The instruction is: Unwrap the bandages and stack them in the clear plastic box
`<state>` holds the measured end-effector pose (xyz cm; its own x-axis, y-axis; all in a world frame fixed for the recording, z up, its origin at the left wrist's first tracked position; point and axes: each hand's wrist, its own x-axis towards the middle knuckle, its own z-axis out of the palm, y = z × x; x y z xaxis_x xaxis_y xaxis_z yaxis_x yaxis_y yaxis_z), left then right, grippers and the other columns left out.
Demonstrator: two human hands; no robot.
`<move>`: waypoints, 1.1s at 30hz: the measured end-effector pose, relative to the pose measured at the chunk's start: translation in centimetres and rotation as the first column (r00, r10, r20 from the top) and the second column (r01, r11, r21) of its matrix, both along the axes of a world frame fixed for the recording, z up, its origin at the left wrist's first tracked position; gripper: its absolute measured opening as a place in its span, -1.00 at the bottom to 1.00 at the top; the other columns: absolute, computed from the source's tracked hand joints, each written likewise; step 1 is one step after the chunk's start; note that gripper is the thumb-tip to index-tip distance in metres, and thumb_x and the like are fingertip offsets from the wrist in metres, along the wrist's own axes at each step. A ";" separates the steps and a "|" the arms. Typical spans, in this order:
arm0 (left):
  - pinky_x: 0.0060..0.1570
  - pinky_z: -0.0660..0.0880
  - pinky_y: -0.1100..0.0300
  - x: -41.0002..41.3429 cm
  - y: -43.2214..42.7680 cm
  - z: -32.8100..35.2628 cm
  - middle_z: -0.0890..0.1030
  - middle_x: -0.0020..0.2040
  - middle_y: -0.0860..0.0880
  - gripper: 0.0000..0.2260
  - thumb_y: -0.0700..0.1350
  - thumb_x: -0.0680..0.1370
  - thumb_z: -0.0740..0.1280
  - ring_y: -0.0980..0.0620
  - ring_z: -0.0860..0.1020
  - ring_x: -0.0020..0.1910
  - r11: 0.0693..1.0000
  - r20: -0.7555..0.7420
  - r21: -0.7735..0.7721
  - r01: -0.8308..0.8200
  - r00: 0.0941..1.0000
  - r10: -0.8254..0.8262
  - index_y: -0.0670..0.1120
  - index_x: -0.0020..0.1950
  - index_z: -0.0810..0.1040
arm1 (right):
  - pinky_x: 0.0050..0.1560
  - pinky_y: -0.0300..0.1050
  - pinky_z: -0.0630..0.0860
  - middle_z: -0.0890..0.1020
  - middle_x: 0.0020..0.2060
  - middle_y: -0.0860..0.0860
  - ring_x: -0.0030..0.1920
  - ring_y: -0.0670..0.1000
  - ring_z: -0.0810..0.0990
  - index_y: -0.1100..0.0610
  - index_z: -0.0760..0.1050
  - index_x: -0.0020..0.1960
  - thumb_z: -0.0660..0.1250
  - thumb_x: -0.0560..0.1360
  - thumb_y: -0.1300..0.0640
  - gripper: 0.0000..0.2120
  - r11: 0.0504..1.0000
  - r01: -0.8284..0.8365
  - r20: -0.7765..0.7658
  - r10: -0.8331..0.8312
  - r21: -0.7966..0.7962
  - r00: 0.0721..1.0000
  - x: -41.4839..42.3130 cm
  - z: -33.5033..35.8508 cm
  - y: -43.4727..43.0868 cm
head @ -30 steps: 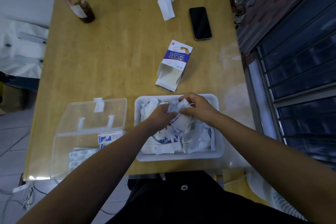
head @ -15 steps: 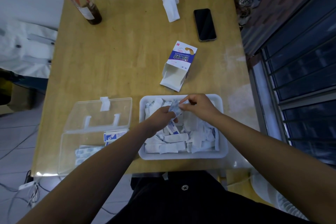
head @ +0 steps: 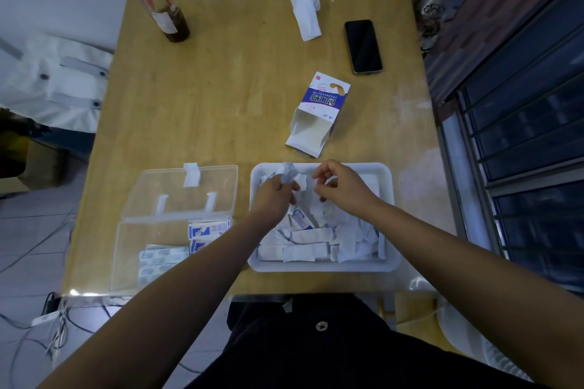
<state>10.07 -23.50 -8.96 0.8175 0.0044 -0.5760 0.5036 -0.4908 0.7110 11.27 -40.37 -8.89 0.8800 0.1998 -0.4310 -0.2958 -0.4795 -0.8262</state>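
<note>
My left hand (head: 273,197) is over the far left part of the white tray (head: 322,266) and pinches a crumpled white-and-blue bandage wrapper (head: 289,171). My right hand (head: 343,184) hovers just to its right, thumb and fingers curled near a white strip (head: 302,181); whether it grips that strip is unclear. The tray holds a heap of wrapped bandages and torn paper (head: 311,235). On the left lies the clear plastic box (head: 126,262) with its lid (head: 177,189) folded back. Several bandages (head: 162,257) lie flat inside it, under my left forearm.
An opened cardboard bandage carton (head: 319,110) lies just beyond the tray. Farther back on the wooden table (head: 221,88) are a black phone (head: 363,46), a crumpled tissue (head: 305,11) and a tall glass with a red straw (head: 167,16). The table's right edge borders a window.
Both hands gripped one wrapper together over the tray; now they have pulled apart, the left keeping the crumpled wrapper. The view has shifted slightly.
</note>
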 end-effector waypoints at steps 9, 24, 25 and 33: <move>-0.46 0.22 0.23 -1.8 1.7 0.2 0.37 -0.43 -0.06 -0.72 -0.19 0.62 0.07 0.02 0.30 -0.46 0.950 -0.225 -0.210 -0.233 0.957 0.185 -0.15 -0.20 0.49 | -0.22 -0.08 0.45 0.53 -0.17 0.03 -0.17 0.05 0.54 0.10 0.56 -0.19 0.46 0.40 0.07 -0.88 0.666 -0.512 -0.174 0.507 -0.543 0.844 -3.7 -1.8 1.3; -0.46 0.27 0.24 -2.5 1.2 0.6 0.37 -0.41 -0.04 -0.82 -0.21 0.55 0.30 0.06 0.31 -0.46 0.956 -0.174 -0.256 -0.143 0.980 0.100 -0.10 -0.25 0.42 | -0.23 -0.35 0.43 0.60 -0.24 -0.07 -0.26 -0.21 0.51 0.03 0.50 -0.19 0.49 0.43 0.14 -0.85 0.973 -0.229 0.052 0.230 -0.024 0.972 -4.3 0.3 1.0; -0.47 0.27 0.24 -2.4 1.4 0.5 0.37 -0.41 -0.04 -0.83 -0.22 0.55 0.31 0.06 0.31 -0.47 0.952 -0.177 -0.267 -0.147 0.979 0.102 -0.10 -0.24 0.42 | -0.21 -0.37 0.44 0.62 -0.21 -0.04 -0.24 -0.20 0.53 0.09 0.55 -0.13 0.47 0.44 0.13 -0.90 0.980 -0.190 -0.010 0.191 0.050 0.982 -4.3 0.6 0.9; -0.51 0.22 0.27 -2.6 2.1 0.3 0.33 -0.42 -0.02 -0.85 -0.12 0.60 0.24 0.08 0.25 -0.52 0.895 -0.282 -0.352 -0.273 0.943 0.176 -0.12 -0.15 0.48 | 0.00 -0.12 0.58 0.67 -0.16 0.10 -0.12 0.02 0.64 0.17 0.58 -0.12 0.44 0.44 0.31 -0.92 0.994 0.089 -0.159 -0.080 0.055 0.984 -3.3 0.3 1.0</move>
